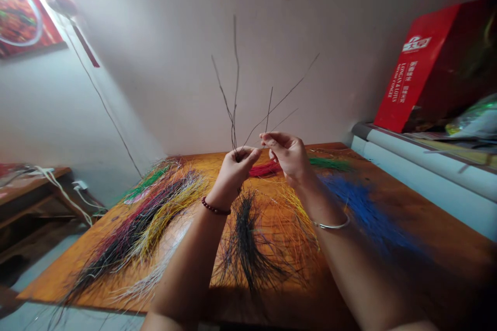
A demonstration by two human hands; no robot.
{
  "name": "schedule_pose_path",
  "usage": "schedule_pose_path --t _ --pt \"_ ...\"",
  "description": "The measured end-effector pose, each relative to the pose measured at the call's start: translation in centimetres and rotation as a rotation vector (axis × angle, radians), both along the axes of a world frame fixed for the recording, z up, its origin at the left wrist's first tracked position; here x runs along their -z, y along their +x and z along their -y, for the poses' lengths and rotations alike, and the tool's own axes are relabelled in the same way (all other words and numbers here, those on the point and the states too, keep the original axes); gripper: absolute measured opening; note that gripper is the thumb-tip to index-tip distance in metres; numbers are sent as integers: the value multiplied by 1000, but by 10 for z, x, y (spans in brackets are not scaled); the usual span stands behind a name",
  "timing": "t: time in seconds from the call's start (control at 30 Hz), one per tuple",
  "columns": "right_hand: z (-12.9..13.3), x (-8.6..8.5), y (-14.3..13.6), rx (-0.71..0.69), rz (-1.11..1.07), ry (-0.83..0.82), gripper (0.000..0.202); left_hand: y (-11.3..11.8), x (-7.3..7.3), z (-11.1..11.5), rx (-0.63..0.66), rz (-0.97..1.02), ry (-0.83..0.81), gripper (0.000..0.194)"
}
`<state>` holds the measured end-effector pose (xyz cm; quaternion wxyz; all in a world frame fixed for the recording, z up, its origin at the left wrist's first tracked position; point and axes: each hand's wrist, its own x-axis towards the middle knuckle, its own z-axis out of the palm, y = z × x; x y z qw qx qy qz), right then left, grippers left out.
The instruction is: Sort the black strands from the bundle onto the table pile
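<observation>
Several thin dark wires (234, 119) stand up out of my left hand (238, 163), whose thumb and fingers are closed around them. Close by on the right, my right hand (287, 152) pinches a thin strand between thumb and fingertips. One long dark wire (289, 94) slants up to the right from between the hands, and a shorter wire (269, 108) rises above the right fingertips. Both hands are held above the table. Below them lies a loose bundle of black wires (247, 243).
On the wooden table (388, 201), bundles of yellow wires (166, 217), white wires (155, 274) and blue wires (365, 212) are spread out. Red wires (266, 168) and green wires (330, 164) lie behind my hands. A red box (417, 67) stands at the right on a white appliance (419, 176).
</observation>
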<state>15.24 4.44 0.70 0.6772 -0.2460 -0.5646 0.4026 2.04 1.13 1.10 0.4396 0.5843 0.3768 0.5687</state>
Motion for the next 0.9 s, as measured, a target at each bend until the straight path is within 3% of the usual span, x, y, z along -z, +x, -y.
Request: schedule_pose_path --t 0.17,0.33,0.5,0.7,0.9 --pt "-2 0 0 -9 -40 13 20 2 1 -2 23 154 -38 39" --pt "-1 -3 5 5 -173 28 18 1 1 -2 26 151 -31 35" --pt "6 -16 31 128 -276 37 18 -2 -1 -2 10 149 7 31" --pt "25 -31 64 215 -220 29 17 -7 -4 -4 -124 122 65 29" --pt "20 -29 86 243 -193 48 11 -18 -9 -7 -189 167 102 26"
